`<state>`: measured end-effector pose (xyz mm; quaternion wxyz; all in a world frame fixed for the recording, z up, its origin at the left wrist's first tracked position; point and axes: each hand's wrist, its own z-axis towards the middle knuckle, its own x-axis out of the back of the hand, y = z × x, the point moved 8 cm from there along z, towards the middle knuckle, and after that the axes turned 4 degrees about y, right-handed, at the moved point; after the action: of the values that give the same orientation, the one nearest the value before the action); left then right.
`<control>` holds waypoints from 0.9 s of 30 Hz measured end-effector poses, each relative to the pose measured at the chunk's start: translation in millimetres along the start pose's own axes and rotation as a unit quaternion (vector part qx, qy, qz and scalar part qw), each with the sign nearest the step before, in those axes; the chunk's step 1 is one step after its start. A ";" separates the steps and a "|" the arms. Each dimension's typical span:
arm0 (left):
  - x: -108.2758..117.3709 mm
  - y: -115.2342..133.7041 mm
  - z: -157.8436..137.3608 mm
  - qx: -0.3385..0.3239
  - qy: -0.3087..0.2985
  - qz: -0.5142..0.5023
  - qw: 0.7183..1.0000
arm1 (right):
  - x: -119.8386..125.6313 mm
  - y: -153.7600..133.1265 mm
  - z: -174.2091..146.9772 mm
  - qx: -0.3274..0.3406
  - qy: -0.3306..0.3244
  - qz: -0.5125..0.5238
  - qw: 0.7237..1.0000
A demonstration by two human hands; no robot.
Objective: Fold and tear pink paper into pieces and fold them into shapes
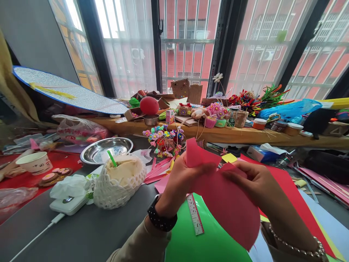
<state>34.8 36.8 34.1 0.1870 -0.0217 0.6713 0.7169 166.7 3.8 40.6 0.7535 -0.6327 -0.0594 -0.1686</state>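
A sheet of pink paper (pixel 229 203) is held up in front of me, with a rounded lower edge and a gap in its top edge between my hands. My left hand (pixel 181 178) grips its left part, thumb lying across the front and a corner sticking up above. Pinching the paper just right of the gap is my right hand (pixel 251 182). A small metallic glint shows in the gap; I cannot make out what it is. Below the paper lie a shiny green sheet (pixel 207 243) and a short white ruler (pixel 195 214) with a red edge.
Left of my hands stands a coconut (pixel 120 182) in foam netting with a green straw. Behind it are a steel plate (pixel 91 154) and a paper cup (pixel 35 162). Red paper (pixel 289 196) lies to the right. Crafted flowers (pixel 163 140) and jars (pixel 259 123) line the back.
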 end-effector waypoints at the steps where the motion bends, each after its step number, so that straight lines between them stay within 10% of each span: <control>1: 0.1 0.4 0.0 -0.002 -0.002 0.004 1.000 | -0.7 0.1 0.3 0.002 -0.014 -0.009 1.000; 16: -7.2 -0.6 -4.2 0.013 -0.189 0.099 0.977 | -2.2 3.4 -0.5 0.045 -0.109 -0.169 0.979; 21: 7.5 2.9 6.8 -0.026 -0.100 0.144 0.984 | 15.6 6.3 10.5 0.054 0.005 -0.027 0.998; 27: 24.9 10.3 11.8 -0.062 0.020 0.057 0.996 | 45.8 15.9 17.7 0.049 0.180 0.209 0.960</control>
<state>11.2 53.8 38.1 0.1305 -0.0097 0.6291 0.7662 217.0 15.1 43.0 0.8000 -0.5527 0.2029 -0.1155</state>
